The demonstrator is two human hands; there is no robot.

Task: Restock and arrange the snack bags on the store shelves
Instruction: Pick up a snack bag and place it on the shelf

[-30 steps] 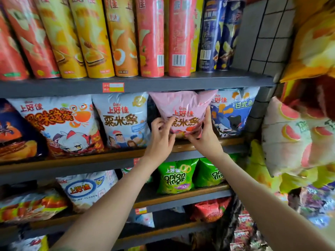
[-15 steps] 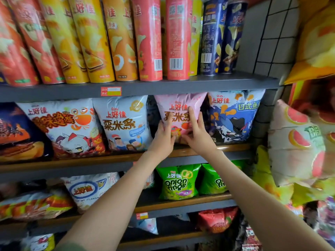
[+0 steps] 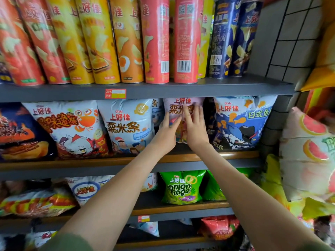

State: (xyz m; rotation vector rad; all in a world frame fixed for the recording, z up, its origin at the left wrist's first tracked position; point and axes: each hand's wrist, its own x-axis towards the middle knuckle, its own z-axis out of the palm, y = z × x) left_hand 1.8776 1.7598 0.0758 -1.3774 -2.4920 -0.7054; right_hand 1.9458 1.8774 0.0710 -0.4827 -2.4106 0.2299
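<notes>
Store snack aisle, mid shelf (image 3: 226, 157): pink bag (image 3: 181, 105) stands upright btwn white corn-strip bag (image 3: 126, 124) & blue fish bag (image 3: 241, 124). Left grip (image 3: 165, 134) & right grip (image 3: 196, 131) both open, fingers straight, pressing its front, clasping nothing. Bag looks nearly seated; prob. only squaring-up left here, lower tiers still untidy.

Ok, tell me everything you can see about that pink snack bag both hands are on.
The pink snack bag is glossy, puffy plastic film with brown Chinese lettering under red brand characters. It stands upright on the wooden-edged shelf, top just under the shelf above, between a pale blue bag and a dark blue-and-white bag. The left hand and right hand press its front with straight fingers, hiding its lower artwork.
</notes>
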